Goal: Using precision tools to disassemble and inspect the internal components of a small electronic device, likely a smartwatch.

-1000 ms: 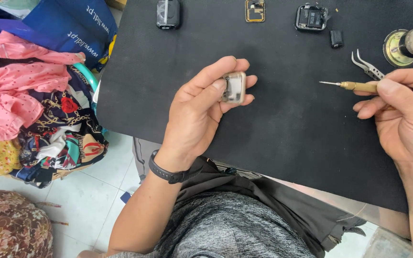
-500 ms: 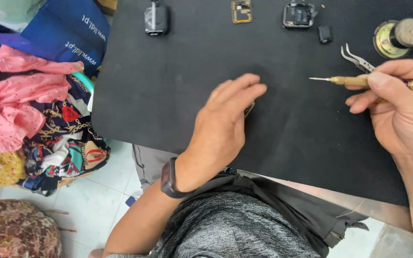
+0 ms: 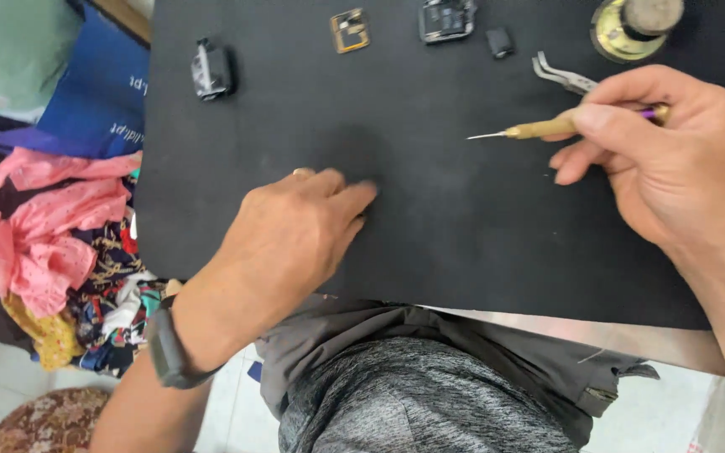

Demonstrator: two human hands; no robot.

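My left hand (image 3: 295, 235) lies palm down on the black mat (image 3: 463, 252), its fingers together and pointing right. A small pale bit (image 3: 304, 172) peeks out above its index finger. The small watch case seen earlier is hidden, and I cannot tell whether the hand still holds it. A dark band (image 3: 165, 348) sits on that wrist. My right hand (image 3: 673, 159) grips a brass-handled pointed tool (image 3: 547, 127) above the mat, its needle tip aimed left, well apart from the left hand.
Along the mat's far edge lie a black watch body (image 3: 211, 69), a gold buckle (image 3: 350, 30), a dark watch case (image 3: 446, 18), a small black part (image 3: 499, 42), tweezers (image 3: 564, 77) and a round brass tin (image 3: 635, 25). Piled cloth (image 3: 52, 243) and a blue bag (image 3: 94, 101) lie left.
My left hand held the small watch case up, palm facing me; it has turned palm down and slid left on the mat, hiding the case. The right hand keeps the tool.
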